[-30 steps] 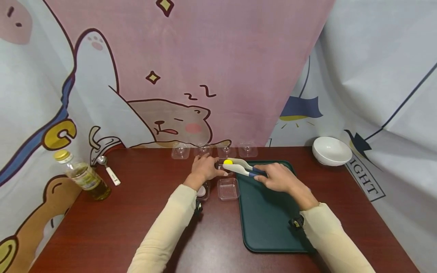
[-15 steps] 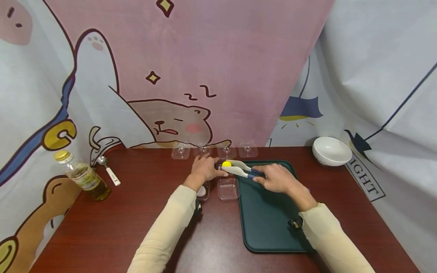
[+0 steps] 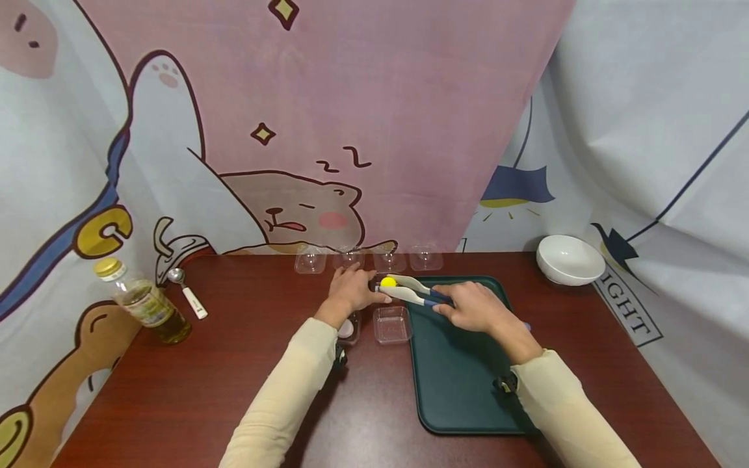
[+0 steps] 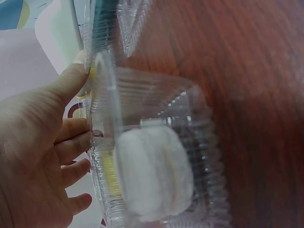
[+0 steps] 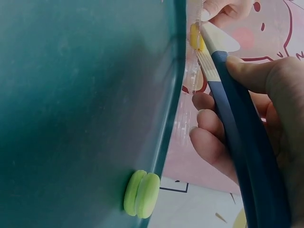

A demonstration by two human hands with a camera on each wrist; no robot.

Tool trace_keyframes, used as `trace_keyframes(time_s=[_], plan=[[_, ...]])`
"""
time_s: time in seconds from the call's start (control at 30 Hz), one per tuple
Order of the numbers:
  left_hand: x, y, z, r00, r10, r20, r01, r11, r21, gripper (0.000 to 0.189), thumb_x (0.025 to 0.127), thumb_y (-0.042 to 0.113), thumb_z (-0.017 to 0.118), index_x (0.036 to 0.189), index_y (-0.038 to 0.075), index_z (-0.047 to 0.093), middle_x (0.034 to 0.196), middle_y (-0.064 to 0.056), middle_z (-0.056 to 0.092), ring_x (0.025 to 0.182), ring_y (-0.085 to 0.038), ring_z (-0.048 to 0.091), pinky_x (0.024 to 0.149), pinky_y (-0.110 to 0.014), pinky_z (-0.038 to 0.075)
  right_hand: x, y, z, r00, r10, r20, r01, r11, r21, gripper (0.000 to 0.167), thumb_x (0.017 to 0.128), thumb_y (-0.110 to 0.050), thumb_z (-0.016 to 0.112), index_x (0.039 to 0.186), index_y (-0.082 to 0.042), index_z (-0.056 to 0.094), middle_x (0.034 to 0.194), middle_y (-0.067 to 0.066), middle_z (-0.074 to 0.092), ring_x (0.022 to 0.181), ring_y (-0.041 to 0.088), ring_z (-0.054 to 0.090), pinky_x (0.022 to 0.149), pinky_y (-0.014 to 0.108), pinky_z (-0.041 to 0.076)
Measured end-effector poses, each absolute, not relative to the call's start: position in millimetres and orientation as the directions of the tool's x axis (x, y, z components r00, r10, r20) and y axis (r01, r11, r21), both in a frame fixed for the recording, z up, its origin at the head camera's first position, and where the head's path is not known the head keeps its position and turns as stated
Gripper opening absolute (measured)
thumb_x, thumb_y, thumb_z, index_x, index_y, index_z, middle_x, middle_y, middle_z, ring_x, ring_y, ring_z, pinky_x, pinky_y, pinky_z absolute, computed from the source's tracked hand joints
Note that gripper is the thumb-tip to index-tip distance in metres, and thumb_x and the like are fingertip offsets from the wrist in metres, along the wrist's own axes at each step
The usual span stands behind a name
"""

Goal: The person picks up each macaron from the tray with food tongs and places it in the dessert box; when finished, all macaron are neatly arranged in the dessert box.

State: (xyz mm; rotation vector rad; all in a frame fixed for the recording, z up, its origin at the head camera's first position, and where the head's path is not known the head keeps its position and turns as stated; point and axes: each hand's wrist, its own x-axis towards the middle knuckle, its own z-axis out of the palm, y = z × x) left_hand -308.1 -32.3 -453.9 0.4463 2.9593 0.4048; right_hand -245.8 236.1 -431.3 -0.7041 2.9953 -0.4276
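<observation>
The left hand spreads against the box by the tray's far left corner; the yellow macaron, in tongs the right hand grips, has dipped there: placing looks nearly done.

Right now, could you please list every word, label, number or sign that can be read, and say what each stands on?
"IGHT": on the white cloth, at the right.
"Z Z", loosely drawn: on the pink cloth, above the bear drawing.
Label on the yellow-capped bottle: too small to read.
Marks on the scoop: too small to read.
Tongs: no readable text.
</observation>
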Motion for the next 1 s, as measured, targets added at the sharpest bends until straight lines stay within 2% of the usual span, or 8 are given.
trace_keyframes(time_s=[1.0], plan=[[-307.2,-32.6,-453.5,-0.950,0.302,-0.081,0.272,0.925,0.267,0.078,0.083,0.060,0.075,0.147,0.020,0.056,0.144,0.000,0.062,0.152,-0.024,0.035,0.125,-0.051,0.021,-242.1,231.4,-428.7,-0.904,-0.427,-0.017,-0.406,0.872,-0.274,0.050,0.097,-0.034,0.068,0.140,-0.008,0.061,0.070,-0.003,0.051,0.058,0.011,0.046,0.050,0.027,0.035]])
